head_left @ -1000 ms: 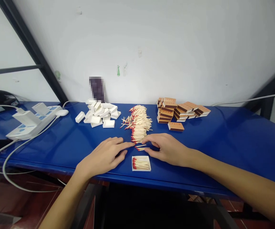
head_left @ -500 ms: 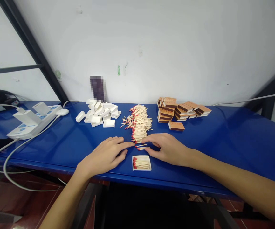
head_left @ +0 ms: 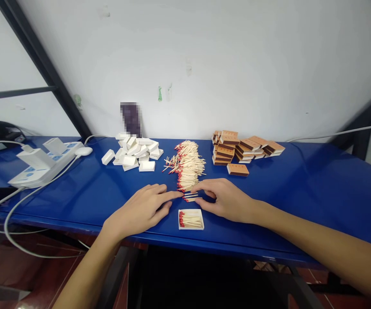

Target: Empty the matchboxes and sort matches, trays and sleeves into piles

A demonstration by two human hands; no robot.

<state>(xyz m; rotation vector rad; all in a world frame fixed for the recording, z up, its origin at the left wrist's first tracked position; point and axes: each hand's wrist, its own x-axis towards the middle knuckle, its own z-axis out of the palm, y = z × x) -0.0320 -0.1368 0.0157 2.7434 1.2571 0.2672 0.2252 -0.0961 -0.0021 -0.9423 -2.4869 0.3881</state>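
Observation:
Several loose matches (head_left: 190, 198) lie on the blue table just below the near end of a large match pile (head_left: 190, 166), red heads to the left. My left hand (head_left: 145, 207) rests flat with its index finger stretched out, its tip at the match heads. On the other side my right hand (head_left: 224, 199) has index finger and thumb apart, at the wooden ends of these matches. Neither hand grips anything visible. Nearer to me sits a small white matchbox tray (head_left: 191, 228), partly filled with matches (head_left: 192, 219), all heads left.
White empty matchbox trays (head_left: 129, 160) are heaped at the back left. Orange-brown matchbox sleeves (head_left: 225, 151) are stacked at the back right, one lying in front (head_left: 237, 170). A power strip (head_left: 42, 171) with white cables occupies the left end. Behind stands a wall (head_left: 236, 64).
One more match now lies apart from the pile, between my fingertips. Both hands have hardly moved, and the tray is in the same place.

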